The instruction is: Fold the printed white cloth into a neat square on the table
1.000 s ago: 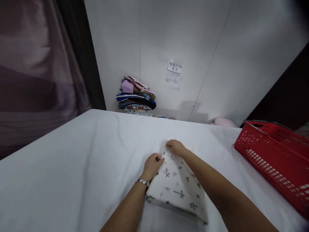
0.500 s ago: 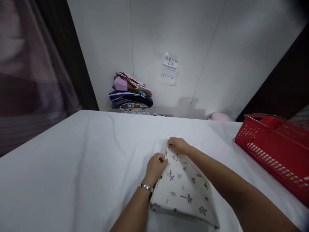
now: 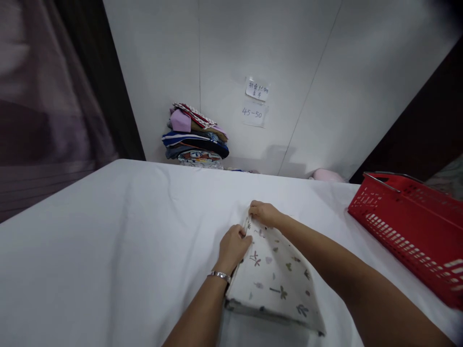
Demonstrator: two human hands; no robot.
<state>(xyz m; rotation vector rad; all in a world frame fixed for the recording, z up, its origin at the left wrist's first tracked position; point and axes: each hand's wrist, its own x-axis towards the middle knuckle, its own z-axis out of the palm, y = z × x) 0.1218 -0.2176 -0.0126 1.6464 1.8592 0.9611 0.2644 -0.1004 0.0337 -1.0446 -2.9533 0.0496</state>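
A folded white cloth with small plant prints (image 3: 275, 279) lies on the white-covered table (image 3: 108, 241) in front of me. My left hand (image 3: 233, 246), with a silver bracelet on the wrist, is closed and pinches the cloth's left edge near the far corner. My right hand (image 3: 264, 213) is closed on the cloth's far corner, fingers curled over the edge. Both forearms reach in from the lower edge of the view, the right one lying across the cloth's right side.
A red plastic basket (image 3: 408, 226) with a metal handle stands on the table at the right. A stack of folded coloured fabrics (image 3: 197, 140) sits against the white wall beyond the table, beside two paper notes (image 3: 255, 103). Something pink (image 3: 325, 174) lies behind the table's far edge.
My hands have stayed on the cloth's far corner, with the left hand sliding slightly closer to the right. The view has shifted a little.
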